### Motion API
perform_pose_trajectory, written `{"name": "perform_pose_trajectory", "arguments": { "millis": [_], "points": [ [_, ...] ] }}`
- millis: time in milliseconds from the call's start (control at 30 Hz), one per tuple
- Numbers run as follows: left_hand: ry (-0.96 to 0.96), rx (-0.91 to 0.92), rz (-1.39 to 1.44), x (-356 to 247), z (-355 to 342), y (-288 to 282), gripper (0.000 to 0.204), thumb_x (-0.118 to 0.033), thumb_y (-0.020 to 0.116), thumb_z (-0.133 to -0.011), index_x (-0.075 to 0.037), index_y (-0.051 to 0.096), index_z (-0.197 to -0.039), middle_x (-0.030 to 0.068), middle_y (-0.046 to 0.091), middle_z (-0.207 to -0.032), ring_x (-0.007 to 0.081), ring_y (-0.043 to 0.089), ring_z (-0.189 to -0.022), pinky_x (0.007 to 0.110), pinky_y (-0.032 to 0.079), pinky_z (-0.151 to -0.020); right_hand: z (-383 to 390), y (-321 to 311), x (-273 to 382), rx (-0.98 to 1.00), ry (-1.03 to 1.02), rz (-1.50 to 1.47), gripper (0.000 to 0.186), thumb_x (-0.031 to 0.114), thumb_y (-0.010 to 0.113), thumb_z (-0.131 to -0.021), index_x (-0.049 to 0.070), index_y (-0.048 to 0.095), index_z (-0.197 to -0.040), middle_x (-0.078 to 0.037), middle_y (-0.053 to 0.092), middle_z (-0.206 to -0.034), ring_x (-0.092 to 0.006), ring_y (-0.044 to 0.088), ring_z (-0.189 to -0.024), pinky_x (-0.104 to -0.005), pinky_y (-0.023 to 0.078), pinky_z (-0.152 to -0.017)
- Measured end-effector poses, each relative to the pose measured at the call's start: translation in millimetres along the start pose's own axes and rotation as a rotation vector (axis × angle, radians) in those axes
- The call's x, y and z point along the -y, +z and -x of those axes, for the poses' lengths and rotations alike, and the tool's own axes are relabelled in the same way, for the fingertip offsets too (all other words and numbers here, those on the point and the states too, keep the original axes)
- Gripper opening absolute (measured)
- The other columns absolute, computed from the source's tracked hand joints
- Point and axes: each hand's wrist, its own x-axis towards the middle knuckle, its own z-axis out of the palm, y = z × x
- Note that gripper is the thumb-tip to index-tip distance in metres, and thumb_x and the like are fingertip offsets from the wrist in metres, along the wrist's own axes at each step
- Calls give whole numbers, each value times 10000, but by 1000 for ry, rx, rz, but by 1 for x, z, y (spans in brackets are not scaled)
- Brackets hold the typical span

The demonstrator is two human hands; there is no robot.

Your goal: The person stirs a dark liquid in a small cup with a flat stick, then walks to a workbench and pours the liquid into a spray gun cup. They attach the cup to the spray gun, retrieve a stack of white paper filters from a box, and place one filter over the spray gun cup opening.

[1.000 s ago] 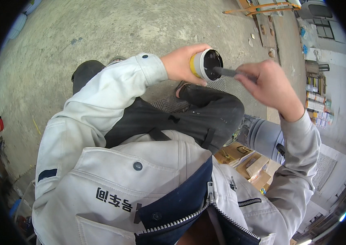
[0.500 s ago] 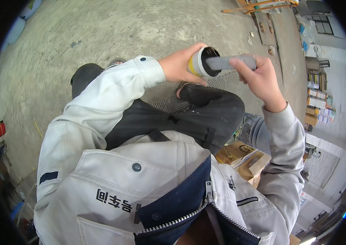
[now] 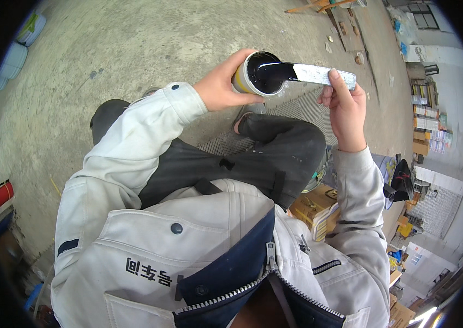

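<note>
My left hand (image 3: 219,85) is wrapped round a small white and yellow tub (image 3: 240,81), its mouth tilted toward my right. Glossy black, thick-looking stuff (image 3: 261,82) shows inside. In my right hand (image 3: 347,112) is a flat, pale metallic stirring strip (image 3: 313,74), gripped near its outer end with the thumb on top. The strip's other end is coated black and reaches over the rim into the tub. Both hands are held out in front of me, above my bent legs (image 3: 275,142).
Cardboard boxes (image 3: 302,210) stand beside my right leg. A black item with some red (image 3: 402,180) is past my right forearm. Stacked boxes (image 3: 428,131) line the right wall. Buckets (image 3: 13,61) are at far left, a red cylinder (image 3: 0,197) below them.
The strip, blurred before, now shows sharply with its black-coated end. The tub faces me more, so its black contents show. Both hands sit slightly further left in view.
</note>
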Motion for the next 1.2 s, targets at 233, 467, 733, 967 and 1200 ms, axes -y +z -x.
{"name": "perform_pose_trajectory", "arguments": {
  "millis": [233,467,733,967,1200],
  "points": [
    [-57,-55,19,-6,-2,0,836,-121,969,-733,-68,547,-1452,58,670,-1323,191,615,-1274,368,485,-1114,-5,8,-6,7,123,-87,216,221,722,-1045,17,720,-975,-44,702,-766,-108,652,-643,-268,559,-611],
    [-116,-96,78,-5,-3,-7,944,-78,964,-753,-53,463,-1553,71,630,-1417,203,597,-1339,374,468,-1174,-13,-1,-14,-66,169,-174,211,193,741,-1028,-14,703,-1039,-90,734,-799,-130,686,-626,-287,597,-591],
    [-177,-133,80,-3,-1,-4,935,-85,967,-752,-59,464,-1540,65,639,-1378,179,615,-1303,358,500,-1141,-6,8,-15,-110,151,-162,228,195,728,-1038,-30,710,-1069,-104,737,-803,-138,674,-600,-283,582,-565],
    [-119,-79,54,0,-4,-4,885,-60,952,-751,-63,494,-1508,41,638,-1365,159,616,-1291,347,506,-1126,-2,21,-22,34,175,-452,367,273,624,-1100,-31,660,-1302,-71,731,-873,-135,702,-710,-257,565,-601],
    [-111,-101,61,-6,1,-1,847,-85,949,-758,-60,519,-1487,51,661,-1340,173,641,-1255,355,536,-1077,-1,16,-44,-52,127,-305,191,131,646,-1066,-39,672,-1149,-138,761,-969,-194,754,-778,-297,630,-667]
  ]
}}
